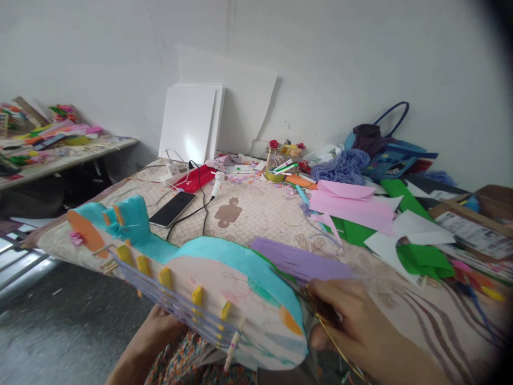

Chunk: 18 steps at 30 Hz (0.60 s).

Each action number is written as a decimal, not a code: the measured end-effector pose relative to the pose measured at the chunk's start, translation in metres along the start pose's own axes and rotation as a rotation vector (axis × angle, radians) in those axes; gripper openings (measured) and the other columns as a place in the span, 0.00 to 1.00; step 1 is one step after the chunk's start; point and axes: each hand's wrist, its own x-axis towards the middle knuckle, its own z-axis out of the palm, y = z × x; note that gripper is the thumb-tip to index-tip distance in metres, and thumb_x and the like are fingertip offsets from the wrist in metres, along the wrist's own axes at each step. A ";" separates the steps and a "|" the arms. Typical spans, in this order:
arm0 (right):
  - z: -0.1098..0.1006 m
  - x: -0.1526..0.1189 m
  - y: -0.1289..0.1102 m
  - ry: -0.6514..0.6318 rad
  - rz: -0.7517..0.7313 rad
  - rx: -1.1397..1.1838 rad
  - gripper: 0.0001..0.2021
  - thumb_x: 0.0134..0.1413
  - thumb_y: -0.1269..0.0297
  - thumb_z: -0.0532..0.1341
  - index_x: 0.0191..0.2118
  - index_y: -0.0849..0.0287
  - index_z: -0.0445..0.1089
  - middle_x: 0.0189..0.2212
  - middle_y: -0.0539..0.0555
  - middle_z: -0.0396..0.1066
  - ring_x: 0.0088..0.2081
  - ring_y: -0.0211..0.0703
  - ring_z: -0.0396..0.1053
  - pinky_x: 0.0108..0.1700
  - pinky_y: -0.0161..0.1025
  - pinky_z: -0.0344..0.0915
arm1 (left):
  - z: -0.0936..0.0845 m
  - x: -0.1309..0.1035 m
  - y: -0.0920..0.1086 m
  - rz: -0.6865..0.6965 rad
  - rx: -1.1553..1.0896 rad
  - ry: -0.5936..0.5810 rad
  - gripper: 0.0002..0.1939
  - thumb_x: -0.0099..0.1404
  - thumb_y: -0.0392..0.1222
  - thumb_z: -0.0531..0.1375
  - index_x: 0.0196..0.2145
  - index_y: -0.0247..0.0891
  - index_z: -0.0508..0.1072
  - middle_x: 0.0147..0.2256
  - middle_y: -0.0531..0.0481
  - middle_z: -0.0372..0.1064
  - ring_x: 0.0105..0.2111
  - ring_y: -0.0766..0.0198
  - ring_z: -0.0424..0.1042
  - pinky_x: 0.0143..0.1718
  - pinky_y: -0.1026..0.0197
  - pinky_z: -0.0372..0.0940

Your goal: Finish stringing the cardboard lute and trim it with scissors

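A handmade paper toy guitar [216, 267] spans the lower middle, tilted, with turquoise sides and a pale face. Lilac yarn strings run along it beside several yellow blocks, and a small stick crosses the strings at the body end. My left hand [166, 321] supports it from underneath; its fingers are mostly hidden behind the guitar. On the right, my right hand [352, 315] is closed around gold-handled scissors [331, 337]. Their dark blades lie against the turquoise rim near a green strip, partly hidden and blurred.
Behind the guitar are a phone [173, 209], a glue gun [217, 184] with a black cord and purple paper [296, 260]. Pink paper [352, 206], green and white sheets, blue yarn [342, 167] and a cardboard box [476, 224] crowd the right. Another table [116, 145] stands left.
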 end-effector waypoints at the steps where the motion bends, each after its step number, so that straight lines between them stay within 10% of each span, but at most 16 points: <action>1: 0.000 0.000 0.000 0.008 -0.011 -0.010 0.26 0.56 0.39 0.50 0.23 0.58 0.57 0.17 0.45 0.57 0.20 0.33 0.54 0.24 0.33 0.46 | 0.001 0.000 0.001 -0.003 0.002 0.003 0.16 0.34 0.44 0.74 0.23 0.37 0.78 0.20 0.52 0.73 0.20 0.63 0.70 0.30 0.60 0.70; 18: -0.001 0.000 -0.004 0.001 0.031 -0.065 0.28 0.54 0.36 0.48 0.23 0.58 0.58 0.17 0.47 0.59 0.20 0.34 0.55 0.24 0.34 0.48 | -0.007 0.002 0.000 -0.007 0.000 0.034 0.19 0.32 0.42 0.74 0.25 0.36 0.78 0.23 0.49 0.75 0.26 0.55 0.74 0.35 0.54 0.71</action>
